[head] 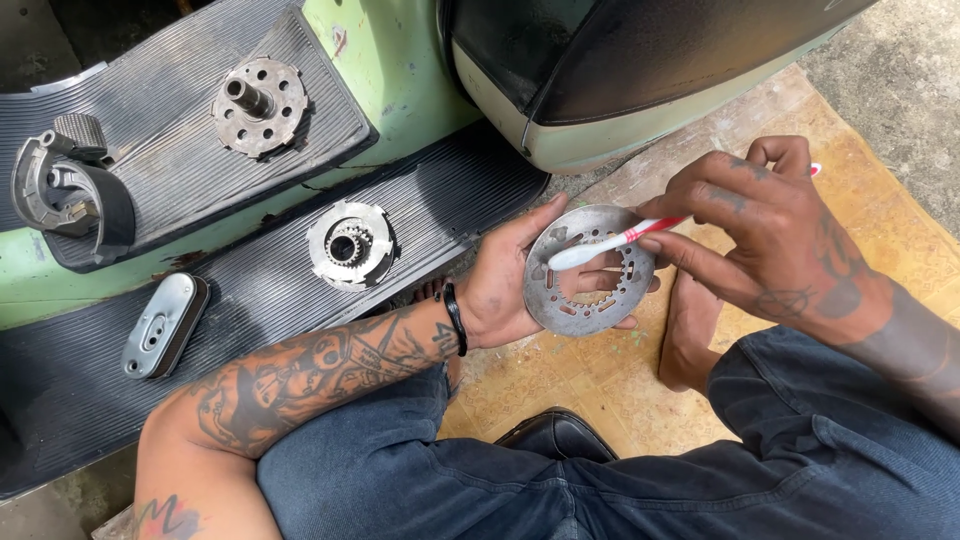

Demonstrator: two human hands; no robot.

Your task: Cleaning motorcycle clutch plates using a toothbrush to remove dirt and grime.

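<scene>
Round grey metal disc with a toothed inner opening and small holes around its face (590, 272), cradled in the left hand (505, 285), just above a lap in blue jeans (600, 470) and over a worn yellow-brown mat (590, 380); left hand curled around the disc's near edge, thumb up along the rim, fingers behind it, wrist banded with a black bracelet (456, 318); tattooed forearm laid across the left knee. Right hand (760, 225) closed on a red-and-white plastic toothbrush (610, 243), pinched between thumb and forefinger, other fingers bent above; white bristle head pressed flat on the disc's upper face, handle running out past the knuckles.

Well apart to the left, on the black ribbed rubber floor mat (250, 300) of a pale green scooter: a round steel hub with a splined centre hole (350, 244); a small oblong grey metal cover with two holes (160, 325) nearer the lower left; on the upper ribbed panel, a drilled steel plate with a short shaft standing from it (260, 105) and a curved grey brake shoe (70, 190) at the far left edge. Dark scooter body panel (640, 60) rising just beyond the hands; nothing between the brush and the disc.
</scene>
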